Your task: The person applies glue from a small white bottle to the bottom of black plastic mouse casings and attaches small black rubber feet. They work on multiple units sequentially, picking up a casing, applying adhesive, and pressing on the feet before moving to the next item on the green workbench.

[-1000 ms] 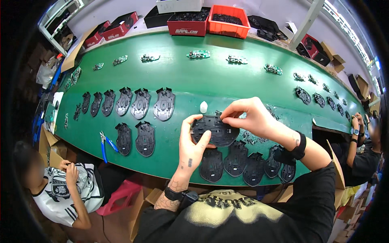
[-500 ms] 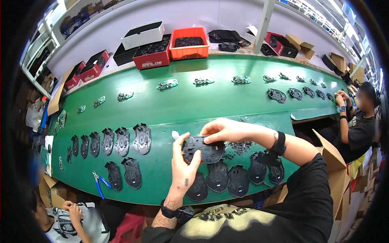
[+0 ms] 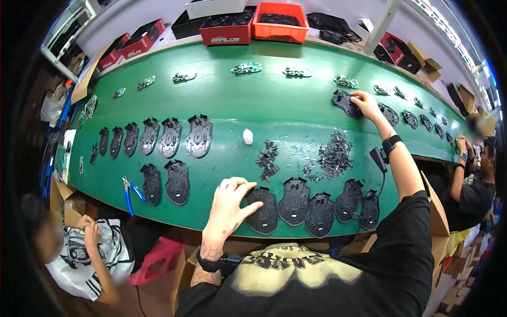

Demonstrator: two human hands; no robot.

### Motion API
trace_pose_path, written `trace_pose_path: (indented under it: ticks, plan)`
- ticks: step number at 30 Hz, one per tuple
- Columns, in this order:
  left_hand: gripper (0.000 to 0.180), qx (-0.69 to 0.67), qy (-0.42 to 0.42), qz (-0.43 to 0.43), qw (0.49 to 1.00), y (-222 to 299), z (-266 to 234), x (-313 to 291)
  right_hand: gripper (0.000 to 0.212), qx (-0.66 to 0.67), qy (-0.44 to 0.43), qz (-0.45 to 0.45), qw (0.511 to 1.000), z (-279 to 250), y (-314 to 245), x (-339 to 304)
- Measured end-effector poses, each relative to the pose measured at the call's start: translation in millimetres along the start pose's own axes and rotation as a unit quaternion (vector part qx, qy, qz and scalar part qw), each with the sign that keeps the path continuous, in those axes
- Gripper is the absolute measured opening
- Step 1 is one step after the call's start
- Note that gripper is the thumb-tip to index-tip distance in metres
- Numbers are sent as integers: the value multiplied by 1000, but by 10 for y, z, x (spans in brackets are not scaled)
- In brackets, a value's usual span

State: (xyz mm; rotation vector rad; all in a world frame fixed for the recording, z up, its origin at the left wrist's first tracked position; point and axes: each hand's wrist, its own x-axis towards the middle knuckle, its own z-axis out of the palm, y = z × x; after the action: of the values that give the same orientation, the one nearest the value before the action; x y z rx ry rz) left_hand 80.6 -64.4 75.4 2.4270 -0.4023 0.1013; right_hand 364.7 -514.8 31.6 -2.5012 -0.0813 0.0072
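At the far right of the bench, my right hand pinches the edge of a black mouse base. That base is at the left end of a row of similar bases, just in front of a green circuit board. My left hand is low and near, fingers and thumb spread at the left edge of another black mouse base. Whether the thumb touches it, I cannot tell. To its right lie several more bases side by side along the near edge.
Small black parts lie heaped mid-bench, beside a smaller pile and a white lump. Blue-handled cutters rest at left, near rows of bases. An orange bin stands behind. Co-workers sit at both sides.
My hands have parted. The right one has carried the mouse base from in front of me to the far right row; the left has dropped toward the near bases. The view has shifted.
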Motion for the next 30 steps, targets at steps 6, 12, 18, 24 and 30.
trace_pose_path:
  ticks: [6, 12, 18, 24, 30]
  plan:
    - [36, -62, -3, -27, 998, -96, 17, -18, 28, -172, 117, -193, 959, -85, -458, -67]
    - [35, -335, 20, -223, 915, -162, -66, -125, 25, -5, -214, -191, 958, 358, -2085, -470]
    - [41, -450, 141, -183, 863, -201, -6, -142, 18, -13, -240, -240, 940, 1121, -2429, -779]
    - [40, -441, 129, -211, 863, -246, -44, -178, 15, 18, -260, -203, 944, 1196, -2302, -714]
    - [36, -438, 201, -214, 849, -62, 73, 49, 18, 231, -275, -168, 918, 853, -2483, -887]
